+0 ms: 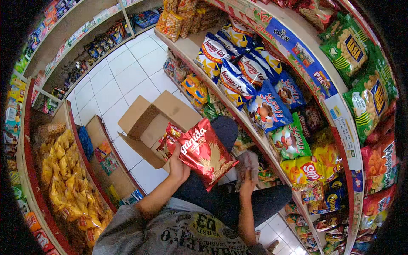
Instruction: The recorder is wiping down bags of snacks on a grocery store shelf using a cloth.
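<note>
My left hand (180,167) grips the lower left edge of a red Garuda snack bag (208,153), which lies tilted over my lap. Another red packet (172,132) is right behind that hand, partly hidden by it and the bag. My right hand (248,180) is closed on a crumpled greyish-pink cloth (248,162), to the right of the bag and beside the shelf. Beyond the red bag, an open cardboard box (140,122) stands on the floor with its flaps spread; part of its inside is hidden by the bags.
On my right a shelf holds blue and white tortilla chip bags (236,84), a green snack bag (288,137) and a yellow one (301,170). Green peanut bags (369,95) fill a higher shelf. Yellow snack packets (68,172) lie on the left shelf. White tiles (111,92) cover the floor.
</note>
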Demonstrator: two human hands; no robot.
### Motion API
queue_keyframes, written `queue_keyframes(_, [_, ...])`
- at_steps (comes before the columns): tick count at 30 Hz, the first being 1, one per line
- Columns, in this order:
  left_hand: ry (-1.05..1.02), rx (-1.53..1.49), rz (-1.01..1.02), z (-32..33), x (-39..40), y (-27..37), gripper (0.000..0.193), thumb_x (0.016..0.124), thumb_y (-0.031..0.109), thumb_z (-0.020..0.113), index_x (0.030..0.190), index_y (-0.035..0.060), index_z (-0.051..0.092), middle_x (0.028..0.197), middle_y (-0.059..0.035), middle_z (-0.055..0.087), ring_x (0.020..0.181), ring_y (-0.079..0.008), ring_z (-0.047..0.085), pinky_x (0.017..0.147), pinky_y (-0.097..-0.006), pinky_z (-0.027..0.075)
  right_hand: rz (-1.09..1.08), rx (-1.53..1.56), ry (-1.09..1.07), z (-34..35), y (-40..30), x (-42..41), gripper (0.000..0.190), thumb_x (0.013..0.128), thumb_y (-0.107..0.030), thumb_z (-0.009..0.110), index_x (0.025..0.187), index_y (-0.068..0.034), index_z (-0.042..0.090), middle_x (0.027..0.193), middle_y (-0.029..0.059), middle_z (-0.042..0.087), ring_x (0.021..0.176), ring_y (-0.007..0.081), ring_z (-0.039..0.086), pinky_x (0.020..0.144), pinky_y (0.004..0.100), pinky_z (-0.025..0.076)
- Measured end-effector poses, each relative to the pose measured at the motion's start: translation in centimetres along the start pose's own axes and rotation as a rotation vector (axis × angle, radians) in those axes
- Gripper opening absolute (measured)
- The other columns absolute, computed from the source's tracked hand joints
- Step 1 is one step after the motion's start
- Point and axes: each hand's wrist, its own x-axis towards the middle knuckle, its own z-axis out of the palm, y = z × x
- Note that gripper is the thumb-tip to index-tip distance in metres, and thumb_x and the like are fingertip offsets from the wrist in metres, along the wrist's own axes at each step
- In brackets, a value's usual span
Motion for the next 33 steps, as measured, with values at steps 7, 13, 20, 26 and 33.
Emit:
queue_keyframes(7, [-0.119,0.057,0.061,0.1,-0.3,-0.5,0.05,0.098,0.039,0.037,0.13,0.0009,0.041,0.133,-0.0134,0.048,0.123,-0.0257,0.045,0.107,-0.0416,0.032,-0.798,-0.672,-0.442,8.5,-5.4,1.0,0.045,0.089,-0.012,0.041,0.132,0.001,0.042,0.137,0.0236,0.039,0.131,0.0373,0.032,0.112,0.0451,0.015])
queue_keyframes(13, [-0.078,-0.008,0.008,-1.2,0.1,0.1,0.049,0.097,0.038,0.04,0.129,0.0017,0.043,0.133,-0.0117,0.048,0.122,-0.0251,0.047,0.106,-0.0414,0.033,-0.538,-0.526,-0.405,5.4,-0.8,0.8,0.042,0.092,-0.016,0.047,0.13,0.002,0.044,0.135,0.0208,0.042,0.129,0.0304,0.036,0.108,0.0391,0.024])
queue_keyframes(20, [-0.024,0.012,-0.05,-0.4,0.2,0.0,0.048,0.097,0.039,0.039,0.128,0.0027,0.045,0.13,-0.012,0.051,0.12,-0.0261,0.048,0.106,-0.0427,0.033,-0.011,0.032,0.202,-0.1,2.4,-0.6,0.033,0.092,-0.025,0.054,0.109,0.004,0.056,0.092,0.0079,0.057,0.089,0.0137,0.055,0.081,0.0297,0.045])
queue_keyframes(26, [-0.041,-0.069,0.027,-0.3,2.3,-0.3,0.05,0.097,0.043,0.034,0.126,0.003,0.046,0.129,-0.0128,0.051,0.119,-0.0267,0.049,0.105,-0.0431,0.034,-0.515,0.104,-0.171,8.8,-4.6,-1.0,0.045,0.094,-0.027,0.052,0.127,0.001,0.043,0.125,0.0093,0.048,0.114,0.0213,0.047,0.099,0.0358,0.036])
queue_keyframes(33, [-0.014,-0.157,0.049,-0.7,3.4,0.4,0.047,0.098,0.04,0.033,0.124,0.0034,0.047,0.127,-0.0131,0.053,0.117,-0.0278,0.051,0.103,-0.0441,0.037,-0.821,-0.653,-0.233,8.8,0.2,-2.2,0.046,0.091,-0.008,0.043,0.136,0.003,0.037,0.142,0.0159,0.037,0.134,0.0319,0.029,0.111,0.0446,0.016])
